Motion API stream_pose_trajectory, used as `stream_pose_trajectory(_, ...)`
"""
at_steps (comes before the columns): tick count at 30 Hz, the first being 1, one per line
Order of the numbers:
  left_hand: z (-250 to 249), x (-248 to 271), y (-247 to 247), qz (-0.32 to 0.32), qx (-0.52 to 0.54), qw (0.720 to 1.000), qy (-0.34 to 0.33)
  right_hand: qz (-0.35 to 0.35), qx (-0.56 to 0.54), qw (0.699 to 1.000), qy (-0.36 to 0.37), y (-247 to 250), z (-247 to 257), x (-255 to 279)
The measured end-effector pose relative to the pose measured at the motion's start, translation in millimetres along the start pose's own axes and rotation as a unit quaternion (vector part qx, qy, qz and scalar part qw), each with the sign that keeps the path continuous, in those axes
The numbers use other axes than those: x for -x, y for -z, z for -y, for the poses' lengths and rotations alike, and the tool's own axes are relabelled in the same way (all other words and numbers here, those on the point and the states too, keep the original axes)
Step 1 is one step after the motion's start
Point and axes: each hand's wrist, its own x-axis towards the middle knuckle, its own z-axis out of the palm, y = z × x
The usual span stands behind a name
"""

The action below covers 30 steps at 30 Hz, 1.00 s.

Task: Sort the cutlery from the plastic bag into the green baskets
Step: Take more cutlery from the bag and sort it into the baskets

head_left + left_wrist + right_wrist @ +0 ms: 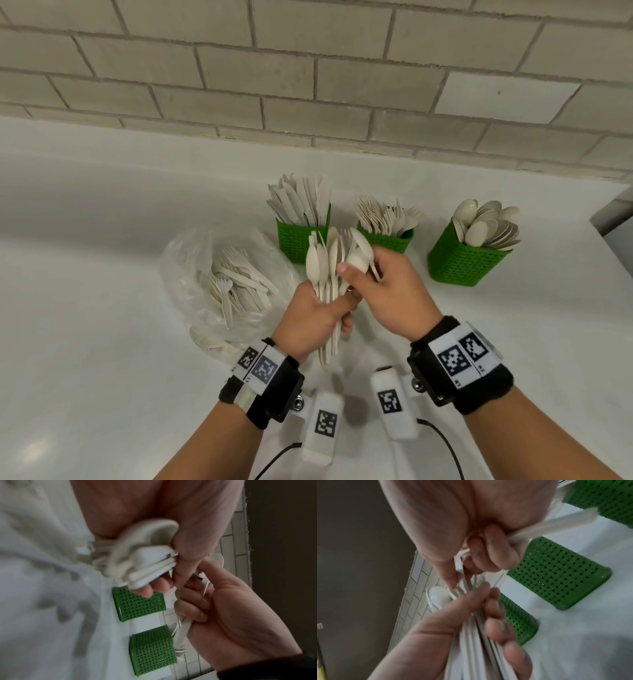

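My left hand [325, 311] grips an upright bundle of cream cutlery [323, 267] by the handles; spoons, forks and knives are mixed in it. My right hand [363, 277] pinches a spoon [359, 262] at the bundle's top, thumb on its bowl. In the right wrist view the right hand's curled fingers [489, 547] hold pale handles [556, 523], and the left hand [471, 628] clasps the bundle [479, 653] below. The left wrist view has the handle ends [137, 561] close up. Behind stand three green baskets: knives [298, 240], forks [390, 240], spoons [466, 263]. The plastic bag [191, 260] lies left.
More forks and other cutlery [239, 284] lie inside the open bag on the white counter [102, 308]. A tiled wall [308, 85] runs behind the baskets. The counter's right edge [609, 219] is near the spoon basket. Cables trail from both wrist units.
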Motion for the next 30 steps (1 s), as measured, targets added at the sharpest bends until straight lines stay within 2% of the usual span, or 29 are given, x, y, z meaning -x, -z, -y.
stream_pose_trajectory(3,0,3,4,0.033,0.033,0.999,0.016,-0.069,-0.050,0.996,0.001,5,-3,-3)
stream_pose_trajectory(5,1,6,6,0.045,0.063,0.996,0.033,-0.110,-0.132,0.985,-0.009,10,0,-7)
stream_pose_trajectory(8,1,4,8,0.052,0.181,0.979,0.084,-0.153,-0.327,0.932,-0.030,17,11,-11)
stream_pose_trajectory(11,3,1,15,0.050,0.293,0.946,0.126,-0.194,-0.419,0.886,-0.048,31,17,-14)
stream_pose_trajectory(12,4,0,16,0.047,0.311,0.940,0.129,-0.191,-0.415,0.888,-0.061,35,16,-14)
stream_pose_trajectory(15,3,-3,15,0.007,0.320,0.942,0.102,-0.127,-0.303,0.939,-0.103,34,6,-11)
stream_pose_trajectory(19,-9,-9,6,-0.053,0.249,0.966,0.040,-0.047,-0.128,0.983,-0.121,13,-14,-3)
stream_pose_trajectory(22,-19,-12,-5,-0.063,0.176,0.982,0.026,-0.019,-0.058,0.994,-0.088,0,-14,3)
stream_pose_trajectory(27,-23,-16,-13,-0.084,0.121,0.988,0.036,0.026,0.051,0.998,-0.020,-7,-4,13)
stream_pose_trajectory(30,-25,-17,-9,-0.061,0.110,0.991,0.046,0.045,0.046,0.998,-0.003,-5,-5,13)
